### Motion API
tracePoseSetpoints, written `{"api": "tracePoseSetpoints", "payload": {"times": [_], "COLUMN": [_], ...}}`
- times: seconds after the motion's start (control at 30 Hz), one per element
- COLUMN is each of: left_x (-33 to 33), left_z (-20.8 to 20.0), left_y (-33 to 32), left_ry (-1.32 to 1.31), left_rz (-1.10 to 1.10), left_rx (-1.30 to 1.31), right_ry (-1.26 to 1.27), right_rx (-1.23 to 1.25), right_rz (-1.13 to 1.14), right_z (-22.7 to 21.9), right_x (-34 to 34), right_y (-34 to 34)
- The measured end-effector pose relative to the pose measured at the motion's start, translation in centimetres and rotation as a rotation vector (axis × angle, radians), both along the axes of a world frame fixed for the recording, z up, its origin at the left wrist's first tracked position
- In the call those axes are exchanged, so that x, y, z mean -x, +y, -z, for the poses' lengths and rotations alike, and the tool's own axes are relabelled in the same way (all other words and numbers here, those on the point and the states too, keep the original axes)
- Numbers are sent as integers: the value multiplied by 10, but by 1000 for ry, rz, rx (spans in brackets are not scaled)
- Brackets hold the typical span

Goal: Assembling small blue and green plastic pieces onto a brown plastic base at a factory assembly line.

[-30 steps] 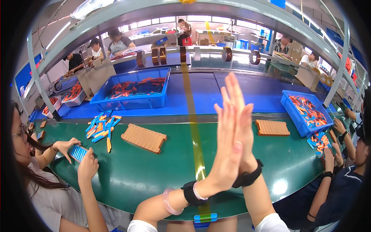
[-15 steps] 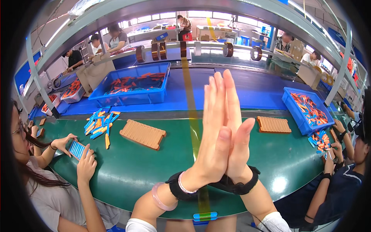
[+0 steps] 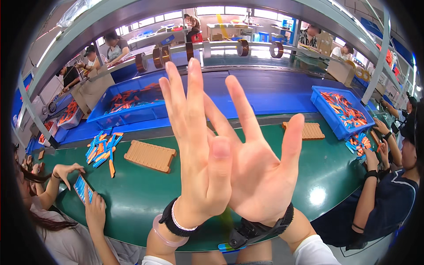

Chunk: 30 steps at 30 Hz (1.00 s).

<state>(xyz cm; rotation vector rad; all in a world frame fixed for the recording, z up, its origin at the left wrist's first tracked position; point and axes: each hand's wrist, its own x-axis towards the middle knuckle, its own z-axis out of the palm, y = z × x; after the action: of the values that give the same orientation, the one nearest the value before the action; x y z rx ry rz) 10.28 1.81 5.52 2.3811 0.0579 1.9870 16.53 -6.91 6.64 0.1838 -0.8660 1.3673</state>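
Raised over the green curved tabletop [image 3: 141,203], my left hand [image 3: 196,159] is open with its fingers pointing up. My right hand [image 3: 260,176] is open too, palm showing and fingers spread, partly behind the left. The hands overlap, and I cannot tell whether they touch. Neither holds anything. Black bands circle both wrists, with a small black device [image 3: 238,238] at the right one. A ridged brown tray [image 3: 150,155] lies left of my hands; a similar brown tray [image 3: 311,131] lies to the right. Blue strips [image 3: 225,247] sit at the near table edge.
A pile of blue and orange strips [image 3: 104,148] lies at left. Behind stand a large blue bin [image 3: 99,115] and, at right, a smaller blue bin [image 3: 340,129], both with strips. Co-workers sit on each side; the left one holds a tray [image 3: 83,189]. Tape rolls hang on a bar.
My hands were pressed palm to palm; now they are turned apart, the right fingers spread and the left hand further left. The whole view has shifted, with the scene moving left.
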Motion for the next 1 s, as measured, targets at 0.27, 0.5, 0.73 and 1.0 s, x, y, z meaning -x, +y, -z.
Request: {"api": "tracePoseSetpoints", "payload": {"times": [0.27, 0.5, 0.73, 1.0], "left_x": [-2, 6, 14, 23], "left_z": [2, -3, 2, 1], "left_y": [-31, -56, -84, -90], "left_ry": [64, 243, 351, 414], "left_rz": [226, 268, 560, 795], "left_rx": [176, 368, 536, 638], "right_ry": [98, 207, 175, 153], "right_rx": [-41, 203, 157, 111], "right_rz": [55, 133, 180, 212], "right_z": [-13, -26, -31, -31], "right_x": [-3, -4, -15, -26], "right_y": [-7, -20, -37, -46]}}
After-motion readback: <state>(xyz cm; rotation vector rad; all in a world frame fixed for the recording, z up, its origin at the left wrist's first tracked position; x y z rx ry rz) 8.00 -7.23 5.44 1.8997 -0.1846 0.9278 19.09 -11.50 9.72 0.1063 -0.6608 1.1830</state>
